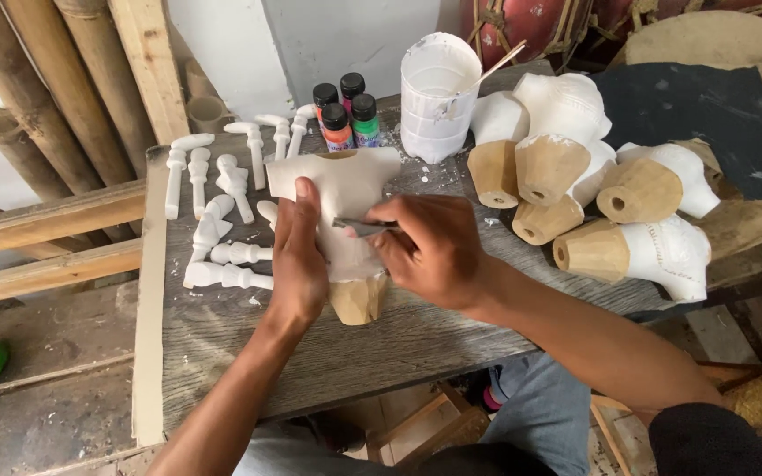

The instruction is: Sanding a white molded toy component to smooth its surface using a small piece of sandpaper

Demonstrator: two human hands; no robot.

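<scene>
White-painted turned pegs [222,220] lie in loose rows on the left part of the grey wooden surface [222,335], each already coated, some upright in shape like small spindles and some lying across one another. Just right of them the left hand [297,256] is closed around a carved wooden torso [346,203], thumb over its front and fingers behind, pressing it down on the surface near the front edge. That torso is white over its upper body, while its tapered base [359,300] shows bare tan wood. The right hand [429,251] is pinched shut on a thin grey tool [363,227], perhaps a blade or a strip of sanding paper, and its tip touches the white front of the torso; which it is cannot be told. Behind the hands stand 4 small paint bottles [346,115] with black caps, all shut, and a white-smeared plastic cup [438,92] with a stick [496,66] leaning in it. Further right lies a heap of about 6 similar torsos [575,167], white on top and bare at the cone-shaped ends. Judging from this, the white undercoat looks finished on nearly every piece, the held one is being smoothed or scraped, and colour painting has seemingly not begun
</scene>
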